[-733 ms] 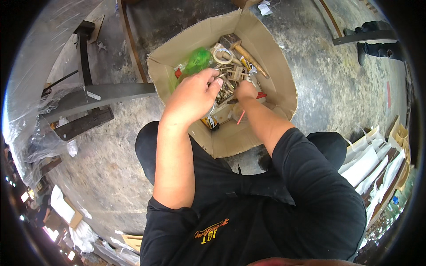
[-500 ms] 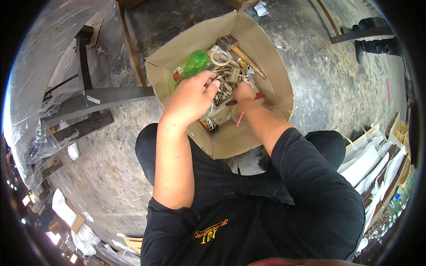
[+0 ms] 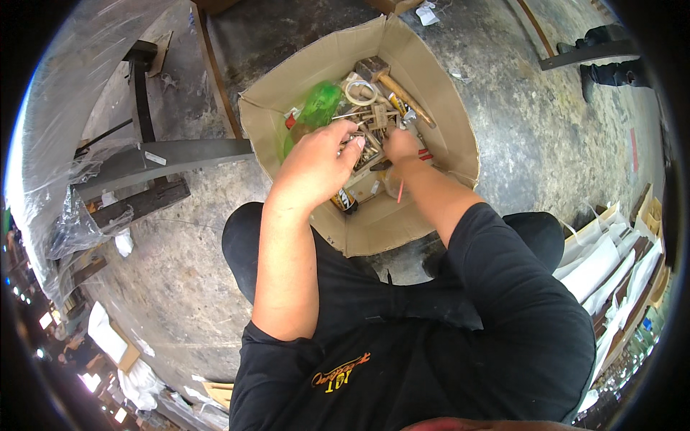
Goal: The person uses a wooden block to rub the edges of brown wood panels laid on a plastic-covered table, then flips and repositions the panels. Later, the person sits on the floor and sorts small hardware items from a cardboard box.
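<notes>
Both my hands are inside an open cardboard box (image 3: 431, 72), over a heap of small metal hardware (image 3: 368, 152). My left hand (image 3: 320, 159) is curled at the heap's left side, thumb and forefinger bent toward each other; whatever is between them is too small to make out. At the heap's right side, my right hand (image 3: 401, 147) is closed and reaches down, its fingertips hidden among the pieces. A green plastic bottle (image 3: 320, 104) lies beyond my left hand. Past the heap are a roll of tape (image 3: 361, 92) and a wooden-handled hammer (image 3: 406, 99).
A yellow-and-black container (image 3: 345, 201) lies by the box's near wall. Dark metal frame parts (image 3: 162, 161) and clear plastic sheeting (image 3: 43, 179) stand at the left. Wrapped pieces (image 3: 604, 258) are stacked at the right. Another person's legs (image 3: 611, 75) show at the far right.
Both hands remain over the hardware, with only slight shifts of the fingers. The view has moved a little, and more of the green bottle shows.
</notes>
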A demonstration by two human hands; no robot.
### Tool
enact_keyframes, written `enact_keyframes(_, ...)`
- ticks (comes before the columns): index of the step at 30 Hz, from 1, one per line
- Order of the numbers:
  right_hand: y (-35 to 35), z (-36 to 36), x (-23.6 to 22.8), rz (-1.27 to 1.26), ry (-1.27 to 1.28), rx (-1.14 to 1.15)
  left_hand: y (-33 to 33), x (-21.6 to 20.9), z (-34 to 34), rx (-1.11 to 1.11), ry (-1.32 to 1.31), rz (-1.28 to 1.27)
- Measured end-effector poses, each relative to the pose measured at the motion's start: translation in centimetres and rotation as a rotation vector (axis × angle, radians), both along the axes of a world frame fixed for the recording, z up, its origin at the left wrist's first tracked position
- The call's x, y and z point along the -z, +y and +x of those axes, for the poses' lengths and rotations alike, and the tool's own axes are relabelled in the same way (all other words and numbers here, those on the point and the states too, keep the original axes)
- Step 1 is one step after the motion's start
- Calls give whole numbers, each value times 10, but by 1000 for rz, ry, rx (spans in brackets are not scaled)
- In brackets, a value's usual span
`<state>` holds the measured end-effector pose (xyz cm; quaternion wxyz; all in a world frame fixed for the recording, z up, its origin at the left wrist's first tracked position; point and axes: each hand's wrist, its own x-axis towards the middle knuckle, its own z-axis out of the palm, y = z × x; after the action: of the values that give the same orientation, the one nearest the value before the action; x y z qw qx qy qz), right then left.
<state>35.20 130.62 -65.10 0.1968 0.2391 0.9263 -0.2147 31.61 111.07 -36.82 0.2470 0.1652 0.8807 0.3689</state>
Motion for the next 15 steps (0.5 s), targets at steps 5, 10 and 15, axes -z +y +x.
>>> enact_keyframes(5, 17, -6, 13, -456, -137, 276, 0, -2, -2, 38, -26, -16)
enact_keyframes(10, 14, -25, 23, -330, -303, 25, 1, -9, -5, 33, -86, -27)
enact_keyframes(15, 12, -34, 20, -262, -388, -119, 2, -11, -6, -5, -68, 0)
